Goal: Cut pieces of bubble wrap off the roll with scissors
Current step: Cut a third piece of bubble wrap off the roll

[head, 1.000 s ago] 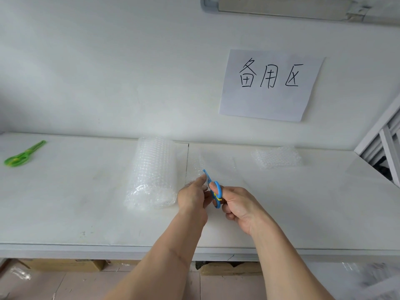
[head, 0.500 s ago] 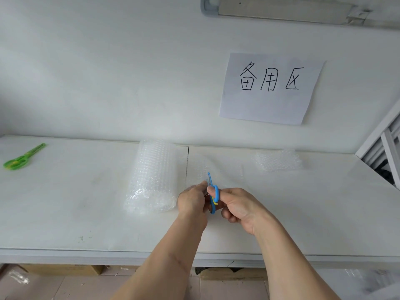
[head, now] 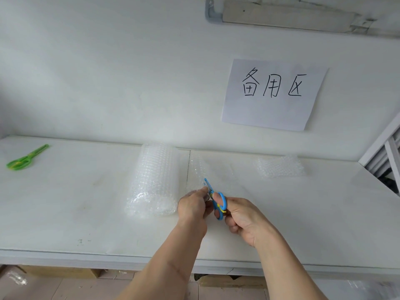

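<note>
A roll of clear bubble wrap point(head: 154, 180) lies on the white table point(head: 65, 204), its axis running away from me. A loose sheet point(head: 207, 169) unrolled from it spreads to the right. My left hand point(head: 192, 206) pinches the near edge of that sheet just right of the roll. Small blue scissors point(head: 217, 201) are gripped by my right hand point(head: 244, 219), thumb through one loop, blades pointing away and up-left into the sheet beside my left fingers.
A cut piece of bubble wrap point(head: 280, 166) lies at the back right. Green scissors point(head: 26, 158) rest at the far left. A paper sign point(head: 273, 94) hangs on the wall. A metal frame point(head: 387, 156) stands at the right edge. Cardboard boxes point(head: 227, 280) sit under the table.
The scissor blades have tilted from nearly upright to pointing up-left again, and the handles have spread. Both hands stay at the sheet's near edge.
</note>
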{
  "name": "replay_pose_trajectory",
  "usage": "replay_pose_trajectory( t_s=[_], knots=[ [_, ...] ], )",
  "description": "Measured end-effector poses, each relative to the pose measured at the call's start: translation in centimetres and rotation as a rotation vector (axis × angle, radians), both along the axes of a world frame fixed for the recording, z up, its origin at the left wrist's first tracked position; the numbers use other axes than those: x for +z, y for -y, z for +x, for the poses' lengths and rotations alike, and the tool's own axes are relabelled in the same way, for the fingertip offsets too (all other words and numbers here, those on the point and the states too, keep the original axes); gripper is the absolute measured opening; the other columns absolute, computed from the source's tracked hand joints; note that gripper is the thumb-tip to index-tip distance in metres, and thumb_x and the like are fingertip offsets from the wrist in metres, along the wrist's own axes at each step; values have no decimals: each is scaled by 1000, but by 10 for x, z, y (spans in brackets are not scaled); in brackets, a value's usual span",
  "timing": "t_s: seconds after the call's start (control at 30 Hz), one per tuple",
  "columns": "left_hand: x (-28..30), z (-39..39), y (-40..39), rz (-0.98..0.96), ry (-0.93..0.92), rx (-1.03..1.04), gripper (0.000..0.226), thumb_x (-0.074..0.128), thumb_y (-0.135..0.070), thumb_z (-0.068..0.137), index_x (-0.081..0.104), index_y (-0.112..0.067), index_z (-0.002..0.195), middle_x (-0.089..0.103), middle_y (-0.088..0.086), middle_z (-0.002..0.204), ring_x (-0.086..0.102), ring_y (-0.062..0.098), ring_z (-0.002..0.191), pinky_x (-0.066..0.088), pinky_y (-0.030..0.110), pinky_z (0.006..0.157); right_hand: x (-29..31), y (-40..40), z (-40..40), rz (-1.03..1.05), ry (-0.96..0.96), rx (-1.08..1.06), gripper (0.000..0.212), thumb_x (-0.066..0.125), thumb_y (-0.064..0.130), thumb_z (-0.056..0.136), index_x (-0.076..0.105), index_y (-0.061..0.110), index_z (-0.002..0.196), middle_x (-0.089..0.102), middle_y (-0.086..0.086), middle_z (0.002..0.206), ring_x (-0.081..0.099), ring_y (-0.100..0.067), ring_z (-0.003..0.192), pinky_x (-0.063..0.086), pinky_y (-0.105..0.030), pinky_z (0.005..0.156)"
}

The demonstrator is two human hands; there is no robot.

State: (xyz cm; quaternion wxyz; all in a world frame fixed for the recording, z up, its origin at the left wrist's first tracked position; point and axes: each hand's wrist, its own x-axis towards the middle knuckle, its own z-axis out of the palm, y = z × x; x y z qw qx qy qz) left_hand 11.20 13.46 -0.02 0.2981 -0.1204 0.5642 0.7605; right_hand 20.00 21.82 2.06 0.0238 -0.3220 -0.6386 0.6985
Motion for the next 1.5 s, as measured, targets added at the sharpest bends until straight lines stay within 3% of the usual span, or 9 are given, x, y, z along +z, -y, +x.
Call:
replay_pose_trajectory(
  t_s=[0.13, 0.4, 0.67, 0.8, 0.97, 1.13, 1.3, 1.5],
  knots=[
    [0, 1, -1, -16, -2, 23, 17, 69, -15, 86, 65, -1, 78, 62, 13, 73, 60, 28, 66, 57, 40, 77, -1, 1, 2, -46, -1, -22, 35, 74, 55, 74, 73, 20, 74, 64, -4, 67, 27, -10, 49, 20, -22, 46],
    [6, 6, -2, 24, -7, 74, 13, 67, -12, 86, 62, -2, 78, 60, 12, 73, 58, 27, 67, 56, 40, 76, -7, 2, 4, -59, -74, -24, 35, 73, 54, 75, 74, 19, 76, 62, -6, 68, 27, -11, 49, 22, -22, 45],
    [5, 9, 0, 39, -39, 30, 12, 62, -10, 91, 59, 1, 90, 64, 18, 76, 57, 26, 58, 48, 29, 50, -10, 2, 4, -81, -113, 6, 38, 75, 50, 75, 71, 13, 82, 59, -9, 68, 30, -11, 46, 24, -22, 42],
    [10, 13, 1, -3, -90, 8, 14, 58, -12, 94, 57, 0, 86, 61, 15, 63, 50, 20, 39, 41, 25, 37, -14, 6, 2, -84, -132, -22, 41, 75, 51, 75, 69, 12, 84, 56, -10, 70, 31, -11, 46, 25, -22, 42],
    [8, 15, 3, 20, -86, -11, 15, 57, -11, 95, 59, 3, 90, 65, 16, 68, 56, 22, 44, 48, 29, 45, -20, 5, 2, -84, -176, -33, 56, 79, 55, 57, 67, 9, 86, 54, -7, 67, 30, -11, 45, 25, -22, 43],
    [2, 13, 5, 11, -93, -35, 12, 58, -10, 93, 60, 1, 89, 59, 13, 64, 47, 19, 43, 44, 29, 47, -20, 10, -4, -94, -168, -63, 42, 78, 51, 70, 68, 12, 84, 51, -10, 73, 33, -11, 46, 27, -22, 43],
    [-1, 12, 8, 59, -96, -52, 7, 56, -3, 92, 58, 1, 86, 57, 13, 62, 49, 19, 44, 45, 31, 51, -20, 13, -8, -72, -179, -78, 33, 78, 45, 75, 66, 14, 74, 46, -11, 71, 29, -10, 44, 25, -23, 42],
    [-8, 11, 7, 64, -141, -67, 4, 55, -3, 91, 56, 1, 90, 55, 12, 63, 49, 19, 50, 47, 35, 58, -8, 13, -8, -18, -147, -77, 37, 76, 46, 76, 68, 10, 78, 54, -8, 65, 31, -11, 45, 26, -23, 42]
  ],
)
